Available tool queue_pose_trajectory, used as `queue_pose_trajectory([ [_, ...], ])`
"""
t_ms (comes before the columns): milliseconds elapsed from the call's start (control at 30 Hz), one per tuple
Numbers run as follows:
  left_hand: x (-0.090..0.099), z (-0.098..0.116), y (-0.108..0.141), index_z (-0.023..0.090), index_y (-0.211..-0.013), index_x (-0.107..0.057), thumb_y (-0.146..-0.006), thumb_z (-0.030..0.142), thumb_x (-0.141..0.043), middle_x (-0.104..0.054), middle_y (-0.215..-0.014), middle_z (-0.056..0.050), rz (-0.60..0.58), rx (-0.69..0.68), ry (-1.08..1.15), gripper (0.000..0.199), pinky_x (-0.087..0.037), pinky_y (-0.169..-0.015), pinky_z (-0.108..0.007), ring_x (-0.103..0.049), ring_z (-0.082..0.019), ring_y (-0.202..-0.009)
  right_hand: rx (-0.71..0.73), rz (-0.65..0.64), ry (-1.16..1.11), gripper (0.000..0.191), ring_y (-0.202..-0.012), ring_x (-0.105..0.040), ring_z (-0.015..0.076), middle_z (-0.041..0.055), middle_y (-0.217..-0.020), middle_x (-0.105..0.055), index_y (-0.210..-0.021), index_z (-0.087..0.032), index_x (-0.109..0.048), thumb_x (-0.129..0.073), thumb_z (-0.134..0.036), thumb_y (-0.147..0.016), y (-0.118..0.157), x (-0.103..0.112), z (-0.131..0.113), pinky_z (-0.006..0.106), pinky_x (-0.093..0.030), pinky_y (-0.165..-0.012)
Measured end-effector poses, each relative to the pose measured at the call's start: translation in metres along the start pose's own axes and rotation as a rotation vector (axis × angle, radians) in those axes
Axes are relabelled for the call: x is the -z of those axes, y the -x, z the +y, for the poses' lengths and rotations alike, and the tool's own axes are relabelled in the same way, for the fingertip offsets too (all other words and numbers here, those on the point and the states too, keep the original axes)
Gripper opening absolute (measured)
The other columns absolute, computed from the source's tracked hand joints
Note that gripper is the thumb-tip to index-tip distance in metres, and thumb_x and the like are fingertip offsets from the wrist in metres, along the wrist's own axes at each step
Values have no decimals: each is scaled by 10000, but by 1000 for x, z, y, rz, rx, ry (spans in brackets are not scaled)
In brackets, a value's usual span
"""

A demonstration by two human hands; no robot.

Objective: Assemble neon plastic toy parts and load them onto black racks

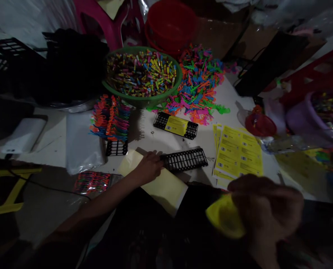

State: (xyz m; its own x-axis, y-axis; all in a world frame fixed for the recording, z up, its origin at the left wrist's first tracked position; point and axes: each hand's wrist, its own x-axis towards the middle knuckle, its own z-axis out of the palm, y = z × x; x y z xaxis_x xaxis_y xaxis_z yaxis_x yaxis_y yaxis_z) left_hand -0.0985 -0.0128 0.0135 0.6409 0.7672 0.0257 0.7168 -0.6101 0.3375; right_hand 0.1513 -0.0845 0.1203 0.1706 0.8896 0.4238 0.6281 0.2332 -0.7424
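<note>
My left hand [149, 168] rests at the left end of a black slatted rack [185, 160], its fingers curled against it. Beneath that hand lies a pale yellow paper sheet [166, 190], hanging over the table's front edge. My right hand [264, 205], blurred and raised at the lower right, pinches a bright yellow label [226, 216]. Farther back, another black rack [160, 120] bears a yellow label [176, 125]. Printed yellow label sheets [236, 153] lie right of the racks.
A green basin [144, 101] of small colourful pieces stands at the back, beside a loose pile of bright plastic pieces [197, 86]. Clear plastic bags [83, 142] and a rack of colourful pieces [110, 117] lie left. A purple tub [303, 116] and red cup [260, 125] stand right.
</note>
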Motion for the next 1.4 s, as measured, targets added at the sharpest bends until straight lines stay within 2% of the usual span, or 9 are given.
queue_pose_trajectory([
  [33, -1, 1, 1, 159, -764, -624, -821, 214, -466, -628, -862, -78, 7, -41, 30, 176, -375, -902, -405, -539, -210, -894, -112, 133, -99, 128, -647, -580, 177, 5, -767, -585, -889, -291, -479, -544, -326, -785, -9, -9, 8, 346, -475, -560],
  [67, -3, 3, 3, 158, -794, -621, -831, 213, -452, -628, -935, -81, 17, -84, 58, 182, -369, -925, -401, -534, -205, -935, -207, 184, -165, 216, -615, -561, 160, 3, -759, -580, -821, -255, -487, -651, -315, -694, -18, -21, 19, 308, -454, -527],
  [200, -14, 10, 7, 140, -893, -598, -860, 200, -404, -548, -1207, -110, 73, -162, 85, 205, -253, -1050, -446, -441, -211, -1157, -454, -89, -176, 326, -500, -465, 102, -53, -580, -497, -770, -202, -493, -700, -377, -589, -38, -76, 72, 232, -391, -470],
  [367, -25, 11, 6, 124, -892, -588, -879, 221, -371, -517, -1248, -134, 72, -136, 32, 238, -222, -1070, -470, -421, -222, -1193, -475, -207, -215, 344, -579, -485, 103, -40, -662, -515, -779, -199, -481, -681, -405, -589, -23, -112, 115, 227, -409, -540],
  [500, -27, 9, 4, 120, -869, -590, -887, 231, -355, -501, -1265, -136, 60, -123, 10, 261, -246, -1055, -481, -440, -229, -1159, -452, -229, -142, 328, -603, -491, 117, -31, -671, -514, -782, -198, -483, -649, -417, -603, -22, -116, 122, 235, -410, -554],
  [733, -25, 11, -1, 120, -852, -598, -866, 234, -402, -460, -1305, -144, 61, -129, 0, 228, -268, -1033, -486, -449, -245, -1097, -478, -273, 20, 354, -630, -537, 159, 16, -702, -585, -789, -195, -506, -615, -468, -592, -33, -117, 113, 274, -422, -583],
  [967, -26, 11, -4, 120, -859, -601, -862, 220, -401, -531, -1205, -141, 67, -119, 12, 224, -254, -1035, -478, -449, -239, -1084, -454, -277, 108, 318, -679, -574, 193, 49, -754, -634, -808, -200, -515, -584, -439, -610, -34, -118, 105, 313, -441, -628],
  [1200, -26, 11, -5, 131, -839, -593, -855, 218, -402, -405, -1359, -119, 11, -102, -34, 211, -247, -1018, -518, -458, -250, -1046, -438, -285, 174, 283, -674, -579, 199, 55, -758, -646, -799, -197, -518, -573, -407, -617, -33, -119, 101, 319, -440, -632],
  [1400, -24, 11, -8, 144, -878, -595, -837, 190, -419, -401, -1366, -116, -14, -107, -38, 187, -207, -1025, -547, -469, -240, -1018, -404, -294, 196, 277, -665, -581, 197, 60, -765, -653, -820, -193, -531, -560, -404, -642, -33, -118, 100, 308, -438, -605],
])
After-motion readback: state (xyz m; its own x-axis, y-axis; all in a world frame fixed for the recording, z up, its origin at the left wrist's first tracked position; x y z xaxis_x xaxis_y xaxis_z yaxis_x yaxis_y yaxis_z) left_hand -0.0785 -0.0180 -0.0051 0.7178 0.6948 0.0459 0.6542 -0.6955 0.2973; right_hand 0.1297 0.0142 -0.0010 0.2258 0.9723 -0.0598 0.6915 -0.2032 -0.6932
